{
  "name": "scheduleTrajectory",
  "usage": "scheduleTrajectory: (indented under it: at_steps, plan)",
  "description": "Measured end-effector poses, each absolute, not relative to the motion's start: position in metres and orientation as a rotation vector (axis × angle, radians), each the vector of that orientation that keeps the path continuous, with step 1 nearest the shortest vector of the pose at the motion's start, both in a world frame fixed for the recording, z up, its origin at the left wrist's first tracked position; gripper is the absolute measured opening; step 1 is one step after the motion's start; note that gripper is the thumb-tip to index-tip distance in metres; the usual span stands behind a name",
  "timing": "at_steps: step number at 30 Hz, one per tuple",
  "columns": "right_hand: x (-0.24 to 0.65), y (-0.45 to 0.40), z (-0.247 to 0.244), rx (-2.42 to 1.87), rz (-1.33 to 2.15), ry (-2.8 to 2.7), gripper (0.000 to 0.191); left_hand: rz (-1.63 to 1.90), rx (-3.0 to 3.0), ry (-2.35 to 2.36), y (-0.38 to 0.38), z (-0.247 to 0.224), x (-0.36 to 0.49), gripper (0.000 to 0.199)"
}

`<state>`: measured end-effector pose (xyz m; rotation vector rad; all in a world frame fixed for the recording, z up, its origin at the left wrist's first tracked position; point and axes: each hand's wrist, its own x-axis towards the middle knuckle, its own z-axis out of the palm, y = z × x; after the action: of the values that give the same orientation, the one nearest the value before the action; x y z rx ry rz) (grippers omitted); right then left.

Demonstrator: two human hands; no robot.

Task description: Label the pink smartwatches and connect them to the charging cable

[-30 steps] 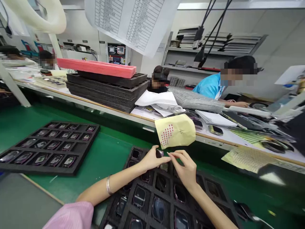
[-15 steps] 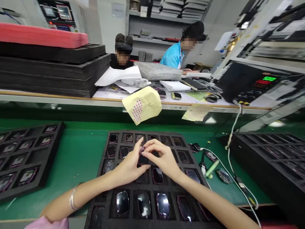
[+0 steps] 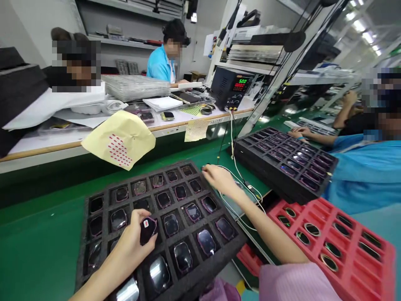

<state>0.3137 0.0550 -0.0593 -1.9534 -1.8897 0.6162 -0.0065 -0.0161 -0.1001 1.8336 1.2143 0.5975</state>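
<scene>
Head view: a dark rounded piece (image 3: 148, 229) with a purplish rim sits a little below and left of the frame's centre, its face with a small white-and-red label (image 3: 145, 223) turned toward the camera. The left hand (image 3: 134, 239) grasps it by the edges between thumb and fingers. Beneath is a black foam tray (image 3: 219, 259), its pockets filled with similar glossy pieces (image 3: 183, 256). At the tray's far right corner, the right hand (image 3: 223, 179) has its fingertips near a small dark thing (image 3: 204, 167); I cannot tell whether they grip it or only touch it.

The step in hand looks like handling one piece singly, the left hand supporting it while the right reaches aside. From this pose, the next move seems to call for a steady rim hold, clear of the foam walls, and a sure pinch at the right fingertips.

Beyond the tray, white cables (image 3: 232, 142) cross the green bench (image 3: 40, 234). Right of centre stands a second black tray (image 3: 260, 175), with a red tray (image 3: 388, 267) at lower right, beside a co-worker in blue (image 3: 369, 163). Yellow paper (image 3: 142, 138) hangs from the shelf edge at left.
</scene>
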Motion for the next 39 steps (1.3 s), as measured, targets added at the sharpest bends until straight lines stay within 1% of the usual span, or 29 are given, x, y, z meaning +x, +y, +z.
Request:
scheduleTrajectory:
  at_steps: [4,8,11,16,20,21,25,26,27,28,30,31,35,39]
  plan:
    - [0.387,0.045,-0.089,-2.369,0.363,-1.798,0.023,0.454,1.965,1.18,-0.012,-0.109,-0.004,0.028]
    - [0.408,0.031,-0.117,-2.515,0.225,-1.801,0.028,0.484,2.122,1.005,-0.012,-0.111,0.003,0.034]
    - [0.41,0.028,-0.122,-2.528,0.243,-1.869,0.031,0.477,2.135,0.968,-0.014,-0.113,0.005,0.039]
    - [0.408,0.035,-0.122,-2.501,0.356,-1.859,0.028,0.542,2.129,0.932,-0.017,-0.121,0.005,0.048]
    - [0.408,0.037,-0.108,-2.339,0.538,-1.754,0.023,0.607,2.135,0.931,-0.017,-0.123,0.005,0.046]
    - [0.407,0.036,-0.1,-2.27,0.586,-1.724,0.024,0.622,2.129,0.933,-0.016,-0.123,0.005,0.045]
    - [0.386,0.024,-0.061,-1.87,0.702,-1.66,0.05,0.676,2.101,0.937,-0.012,-0.119,0.005,0.038]
    - [0.374,0.021,-0.052,-1.754,0.737,-1.65,0.053,0.684,2.095,0.939,-0.012,-0.118,0.004,0.037]
    - [0.36,0.017,-0.045,-1.626,0.772,-1.613,0.052,0.69,2.089,0.945,-0.011,-0.117,0.004,0.036]
    - [0.344,0.014,-0.04,-1.456,0.841,-1.509,0.043,0.693,2.084,0.954,-0.01,-0.116,0.004,0.036]
    - [0.308,0.009,-0.037,-1.229,0.955,-1.352,0.015,0.691,2.07,0.966,-0.01,-0.115,0.003,0.036]
    - [0.29,0.006,-0.038,-1.155,1.04,-1.333,0.011,0.687,2.06,0.967,-0.01,-0.115,0.003,0.036]
    - [0.229,0.004,-0.052,-1.103,1.404,-1.466,0.031,0.651,2.026,0.956,-0.01,-0.115,0.001,0.037]
    - [0.203,0.012,-0.063,-1.147,1.518,-1.466,0.024,0.637,2.024,0.942,-0.006,-0.113,-0.001,0.038]
